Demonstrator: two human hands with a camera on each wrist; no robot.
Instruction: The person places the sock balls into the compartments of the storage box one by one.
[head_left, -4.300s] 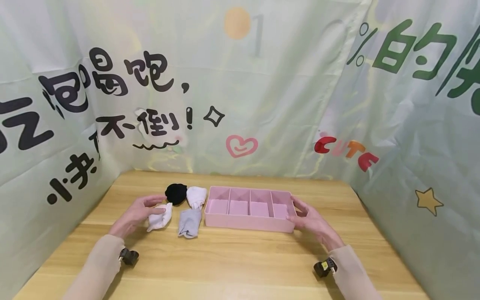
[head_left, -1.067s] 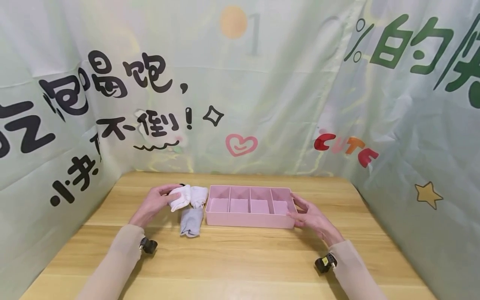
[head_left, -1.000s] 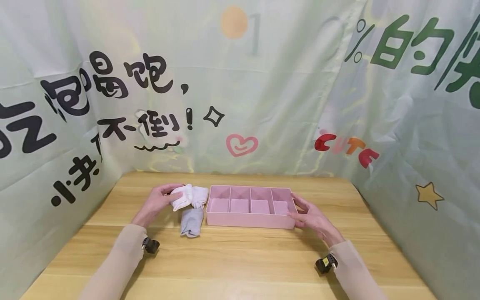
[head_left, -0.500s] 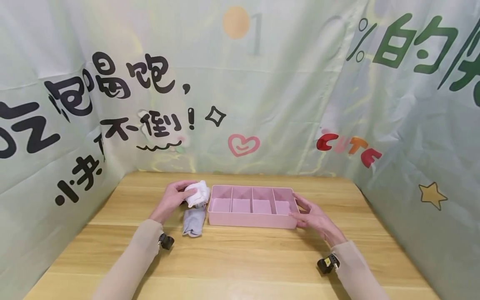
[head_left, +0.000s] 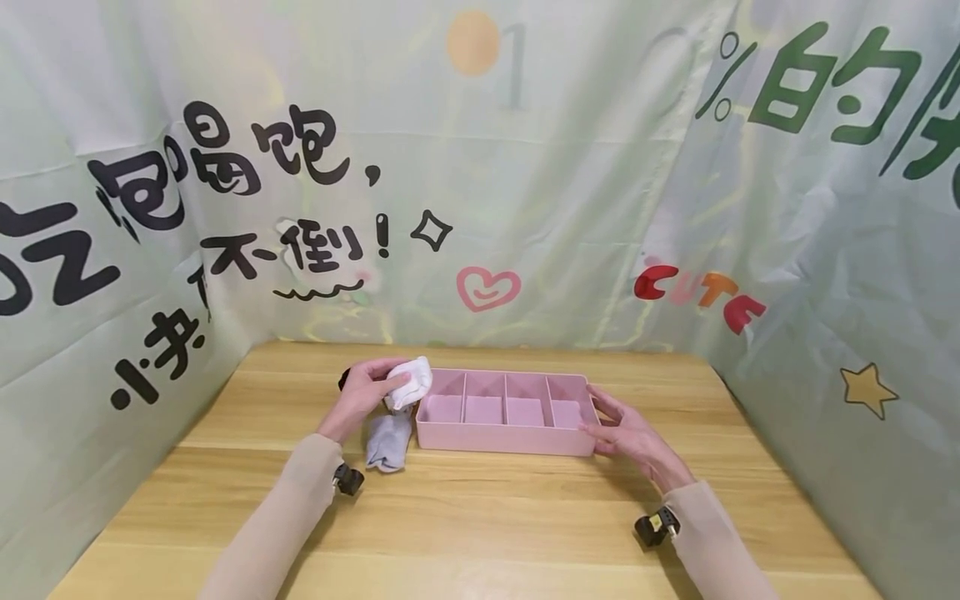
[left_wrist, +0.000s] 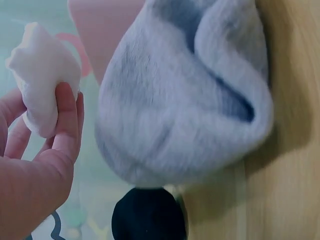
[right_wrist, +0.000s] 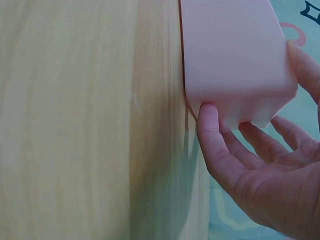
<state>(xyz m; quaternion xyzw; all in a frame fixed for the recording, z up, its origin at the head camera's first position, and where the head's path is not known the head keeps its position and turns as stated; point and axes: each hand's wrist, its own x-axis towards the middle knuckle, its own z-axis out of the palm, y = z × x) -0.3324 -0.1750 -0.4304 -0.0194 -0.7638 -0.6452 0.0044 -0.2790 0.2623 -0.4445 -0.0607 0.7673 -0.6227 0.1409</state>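
Note:
My left hand (head_left: 363,396) pinches a folded white sock (head_left: 410,382) between thumb and fingers, raised at the left end of a pink divided box (head_left: 506,439). The left wrist view shows the same white sock (left_wrist: 45,75) held at the fingertips. Just below that hand a folded grey sock (head_left: 388,443) lies on the table. A black sock (head_left: 344,379) peeks out behind the hand, mostly covered. The other white sock is almost wholly hidden under the held one. My right hand (head_left: 633,437) grips the box's right end, thumb in front and fingers behind.
The box's compartments, parted by thin dividers, hold nothing that I can see. A wooden table (head_left: 480,525) carries everything. Printed cloth (head_left: 570,208) hangs behind the table and on both sides.
My left hand has carried the white sock rightward, past the black sock and over the other white one, to the box's left edge. The right hand keeps its hold on the box.

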